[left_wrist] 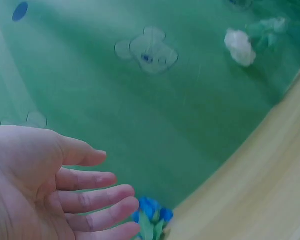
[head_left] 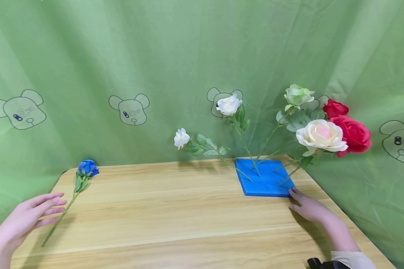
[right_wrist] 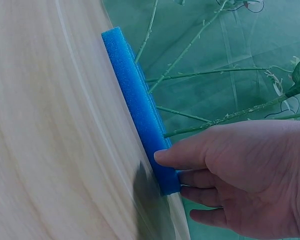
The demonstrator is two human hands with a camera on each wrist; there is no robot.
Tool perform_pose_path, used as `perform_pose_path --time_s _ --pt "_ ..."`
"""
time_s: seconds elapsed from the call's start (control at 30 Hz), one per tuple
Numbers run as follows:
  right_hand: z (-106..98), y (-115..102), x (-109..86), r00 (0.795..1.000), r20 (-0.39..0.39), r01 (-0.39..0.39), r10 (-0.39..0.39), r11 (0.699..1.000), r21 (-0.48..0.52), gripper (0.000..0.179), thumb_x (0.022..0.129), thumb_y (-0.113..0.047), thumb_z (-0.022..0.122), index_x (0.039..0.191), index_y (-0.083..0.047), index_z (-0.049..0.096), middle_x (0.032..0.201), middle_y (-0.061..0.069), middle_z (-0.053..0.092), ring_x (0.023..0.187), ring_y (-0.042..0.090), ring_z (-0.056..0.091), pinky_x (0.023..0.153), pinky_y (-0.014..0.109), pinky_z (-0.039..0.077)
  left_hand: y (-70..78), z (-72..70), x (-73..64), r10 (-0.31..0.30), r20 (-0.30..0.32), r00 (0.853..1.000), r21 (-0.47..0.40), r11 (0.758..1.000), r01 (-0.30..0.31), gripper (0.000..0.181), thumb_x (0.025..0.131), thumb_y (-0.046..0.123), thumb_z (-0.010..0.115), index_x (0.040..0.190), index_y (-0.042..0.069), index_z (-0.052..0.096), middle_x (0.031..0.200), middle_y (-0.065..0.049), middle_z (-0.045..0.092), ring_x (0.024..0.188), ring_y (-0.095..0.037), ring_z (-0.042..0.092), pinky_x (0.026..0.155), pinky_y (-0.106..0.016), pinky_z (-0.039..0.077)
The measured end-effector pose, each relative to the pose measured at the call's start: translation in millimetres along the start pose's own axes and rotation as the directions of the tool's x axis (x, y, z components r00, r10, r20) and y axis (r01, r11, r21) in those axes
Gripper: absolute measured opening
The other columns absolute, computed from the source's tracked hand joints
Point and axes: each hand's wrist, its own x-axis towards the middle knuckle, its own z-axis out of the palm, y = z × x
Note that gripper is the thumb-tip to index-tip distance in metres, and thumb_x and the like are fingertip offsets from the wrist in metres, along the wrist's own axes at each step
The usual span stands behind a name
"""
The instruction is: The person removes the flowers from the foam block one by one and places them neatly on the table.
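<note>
A blue artificial rose lies at the table's left end, its green stem slanting toward the near edge. My left hand hovers beside that stem, palm inward, fingers extended and nothing in them; in the left wrist view they overlap the bloom. On the right, fingertips of my right hand touch the near right corner of a blue foam board, the thumb apart from its front edge. Stems stand in the foam: a small white rose, a larger white rose, a pale green rose and a cream-pink rose.
Red roses lean out behind the cream-pink one, past the table's right edge. Green curtain with bear outlines hangs behind and at the sides. The wooden table stretches between both hands. A black device sits by the right sleeve.
</note>
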Motion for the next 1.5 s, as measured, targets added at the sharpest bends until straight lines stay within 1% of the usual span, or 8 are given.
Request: perform_pose_path --time_s 0.13,0.27,0.43,0.7,0.87,1.03,1.2,1.5 --pt "-0.5 0.6 -0.2 1.000 -0.002 -0.001 0.001 1.000 0.002 0.059 0.096 -0.020 0.057 0.136 0.019 0.039 0.141 0.044 0.031 0.121 0.062 0.042 0.098 0.068 0.040 12.0 10.1 2.1 0.077 0.051 0.996 -0.100 0.992 -0.072 0.030 0.105 0.014 0.042 0.116 0.035 0.061 0.107 0.018 0.071 0.096 -0.002 0.068 0.080 -0.023 0.060" --pt "-1.0 0.9 -0.5 1.000 0.000 -0.003 0.003 1.000 0.002 0.059 0.096 -0.021 0.057 0.136 0.019 0.038 0.141 0.044 0.031 0.121 0.062 0.041 0.098 0.068 0.040 25.2 24.6 3.7 0.124 0.070 0.990 -0.126 0.985 -0.115 0.031 0.105 0.012 0.041 0.118 0.032 0.062 0.109 0.015 0.072 0.098 -0.002 0.068 0.081 -0.022 0.059" --pt "-0.7 0.4 -0.5 1.000 0.002 -0.007 0.007 1.000 -0.002 0.059 0.097 -0.021 0.056 0.137 0.019 0.038 0.142 0.044 0.031 0.122 0.062 0.041 0.098 0.068 0.040 39.2 45.6 5.7 0.120 0.055 0.991 -0.071 0.991 -0.116 0.026 0.104 0.015 0.045 0.118 0.031 0.061 0.109 0.016 0.071 0.099 -0.002 0.068 0.082 -0.021 0.059" --pt "0.8 0.5 -0.2 1.000 -0.004 -0.009 0.009 1.000 -0.009 0.059 0.097 -0.020 0.056 0.137 0.019 0.039 0.142 0.044 0.031 0.123 0.061 0.041 0.099 0.067 0.040 48.2 73.4 11.8 0.127 0.084 0.988 -0.052 0.991 -0.123 0.024 0.104 0.019 0.046 0.120 0.027 0.062 0.109 0.015 0.070 0.100 -0.003 0.068 0.083 -0.022 0.059" --pt "2.2 1.5 0.3 1.000 -0.007 -0.007 0.007 1.000 -0.010 0.059 0.097 -0.020 0.057 0.137 0.019 0.039 0.142 0.044 0.032 0.123 0.061 0.041 0.099 0.067 0.040 53.8 92.8 20.1 0.100 0.090 0.991 -0.006 0.995 -0.099 0.031 0.103 0.026 0.049 0.129 0.010 0.057 0.109 0.014 0.070 0.100 -0.005 0.067 0.085 -0.024 0.059" --pt "1.9 0.8 -0.8 1.000 -0.001 -0.011 0.011 1.000 -0.006 0.059 0.097 -0.021 0.056 0.137 0.019 0.038 0.142 0.044 0.031 0.123 0.061 0.041 0.099 0.067 0.040 60.4 114.6 34.1 0.070 0.124 0.990 0.030 0.997 -0.075 0.054 0.102 0.032 0.050 0.138 -0.007 0.044 0.116 0.003 0.068 0.102 -0.005 0.066 0.090 -0.027 0.058" --pt "0.5 0.4 -1.6 1.000 -0.008 -0.001 0.001 1.000 -0.017 0.059 0.096 -0.021 0.057 0.136 0.019 0.039 0.141 0.044 0.032 0.121 0.061 0.043 0.098 0.066 0.042 63.0 138.0 52.8 0.083 0.199 0.977 0.038 0.995 -0.092 0.052 0.103 0.029 0.049 0.139 -0.008 0.044 0.127 -0.019 0.062 0.106 -0.011 0.065 0.093 -0.032 0.057" --pt "0.8 -2.0 -2.5 1.000 -0.013 -0.002 0.001 1.000 -0.012 0.059 0.096 -0.021 0.057 0.135 0.020 0.039 0.141 0.044 0.033 0.121 0.061 0.043 0.098 0.066 0.041 72.2 181.4 87.3 0.100 0.293 0.951 0.000 0.994 -0.105 0.050 0.101 0.025 0.052 0.137 -0.008 0.046 0.126 -0.022 0.061 0.111 -0.024 0.063 0.097 -0.042 0.055"
